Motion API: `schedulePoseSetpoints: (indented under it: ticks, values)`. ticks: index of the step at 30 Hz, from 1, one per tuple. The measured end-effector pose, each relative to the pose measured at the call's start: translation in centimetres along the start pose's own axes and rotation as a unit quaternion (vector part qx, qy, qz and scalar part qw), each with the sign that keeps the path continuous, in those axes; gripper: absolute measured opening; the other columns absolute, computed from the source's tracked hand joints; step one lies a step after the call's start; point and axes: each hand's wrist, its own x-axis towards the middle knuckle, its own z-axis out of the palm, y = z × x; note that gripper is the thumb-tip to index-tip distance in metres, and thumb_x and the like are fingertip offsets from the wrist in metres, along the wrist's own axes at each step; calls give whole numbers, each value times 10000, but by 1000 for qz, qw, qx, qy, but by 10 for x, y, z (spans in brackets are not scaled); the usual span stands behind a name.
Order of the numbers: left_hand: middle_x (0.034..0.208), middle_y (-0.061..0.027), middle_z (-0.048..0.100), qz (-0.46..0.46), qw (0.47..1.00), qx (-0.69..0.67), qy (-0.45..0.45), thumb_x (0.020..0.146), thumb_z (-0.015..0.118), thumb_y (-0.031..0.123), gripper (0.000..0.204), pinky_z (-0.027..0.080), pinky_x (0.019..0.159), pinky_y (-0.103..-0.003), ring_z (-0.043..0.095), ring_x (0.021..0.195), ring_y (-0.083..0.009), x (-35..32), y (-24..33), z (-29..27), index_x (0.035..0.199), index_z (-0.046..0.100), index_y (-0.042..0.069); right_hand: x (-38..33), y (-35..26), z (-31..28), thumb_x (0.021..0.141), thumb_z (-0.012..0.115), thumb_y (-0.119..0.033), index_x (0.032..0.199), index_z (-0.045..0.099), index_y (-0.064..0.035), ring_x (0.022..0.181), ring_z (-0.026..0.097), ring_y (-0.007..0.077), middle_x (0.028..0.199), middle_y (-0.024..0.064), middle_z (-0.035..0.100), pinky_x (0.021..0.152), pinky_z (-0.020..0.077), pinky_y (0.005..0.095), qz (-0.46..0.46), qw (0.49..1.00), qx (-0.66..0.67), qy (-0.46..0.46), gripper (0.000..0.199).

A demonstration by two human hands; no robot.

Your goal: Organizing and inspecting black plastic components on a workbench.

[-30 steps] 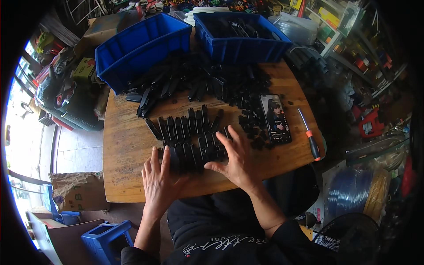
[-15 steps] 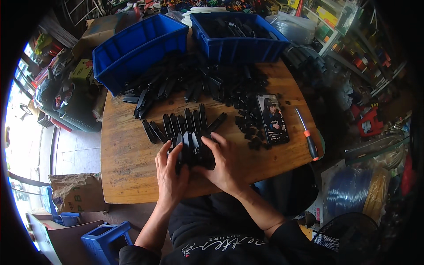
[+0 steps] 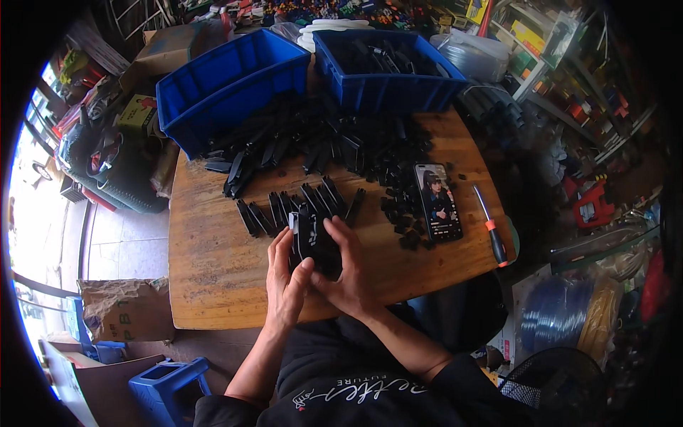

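Observation:
My left hand [image 3: 286, 279] and my right hand [image 3: 348, 276] together clasp a stack of flat black plastic pieces [image 3: 314, 240], lifted just above the wooden table [image 3: 213, 285]. The left palm presses the stack's left side, while the right fingers wrap its right side and underside. Just beyond the hands, a row of black plastic pieces [image 3: 299, 208] stands side by side on the table. Farther back lies a loose heap of black plastic parts [image 3: 313, 139].
Two blue bins stand at the table's far edge, one at the left [image 3: 228, 85] and one at the right [image 3: 388, 71] holding black parts. A phone [image 3: 437, 201] and a red-handled screwdriver [image 3: 491, 233] lie at the right. Small black bits [image 3: 405, 224] are scattered near the phone.
Both hands swept inward over the near row of black pieces, gathered them into one stack, and lifted it off the table toward me.

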Motion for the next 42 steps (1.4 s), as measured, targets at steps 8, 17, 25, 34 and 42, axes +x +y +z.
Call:
schedulePoseSetpoints:
  ticks: [8,17,25,34,42]
  values:
    - [1157,-95,568,-110,966,-231,22,922,527,267,483,406,940,-279,523,1060,-152,8,20,4,1322,448,8,-4,-5,22,713,821,-129,1353,463,-52,1319,393,344,1434,191,370,1078,345,415,-55,996,49,47,737]
    - [1160,-74,572,-110,901,-412,82,910,496,203,436,431,897,-269,546,1032,-154,3,14,18,1310,465,33,5,-19,14,796,722,-14,1337,495,-93,1297,413,323,1450,183,352,1057,370,393,-68,997,19,43,592]
    - [1148,-75,570,-86,927,-362,34,928,513,257,461,455,864,-281,552,1012,-155,57,60,43,1340,439,63,62,-23,-23,789,716,3,1337,504,-135,1264,417,332,1455,182,326,1009,411,416,-104,989,71,74,604]
    - [959,-37,603,23,932,-347,-107,905,589,364,260,483,716,-329,587,841,-181,296,143,95,1065,576,160,312,-4,-101,813,728,-138,1184,593,-17,1092,600,284,1170,162,625,961,448,356,-183,961,91,188,413]
    - [1161,-142,605,77,989,-14,-128,843,671,201,590,495,838,-340,613,1015,-224,234,94,-2,1372,462,44,272,27,-164,873,674,-174,1231,608,-53,943,648,175,1148,134,669,838,506,299,-85,994,-38,52,384]
